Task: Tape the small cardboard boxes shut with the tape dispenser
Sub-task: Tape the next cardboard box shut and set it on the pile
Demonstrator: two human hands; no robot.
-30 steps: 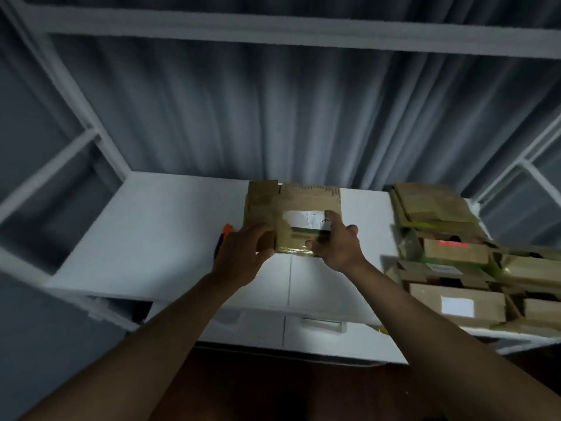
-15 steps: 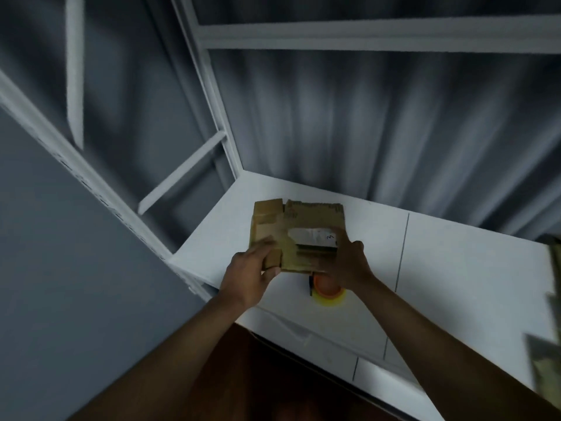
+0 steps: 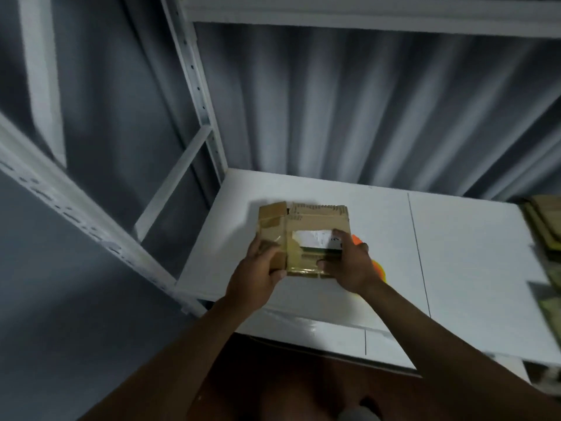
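Note:
A small brown cardboard box (image 3: pixel 306 221) with a white label and shiny tape on its front is held over the left part of the white shelf (image 3: pixel 455 238). My left hand (image 3: pixel 258 275) grips its left near corner. My right hand (image 3: pixel 349 265) grips its right near side, thumb on the front face. An orange tape dispenser (image 3: pixel 378 268) lies on the shelf behind my right hand; only an orange and yellow edge of it shows.
A white metal rack post (image 3: pixel 197 83) and a diagonal brace (image 3: pixel 173 183) stand at the shelf's left. More cardboard boxes (image 3: pixel 546 226) are stacked at the far right edge. A grey curtain hangs behind. The shelf's front edge runs below my wrists.
The view has swung left, so the stack of boxes has slid to the right edge. Both hands have kept hold of the box, and the orange dispenser now shows to the right of my right hand.

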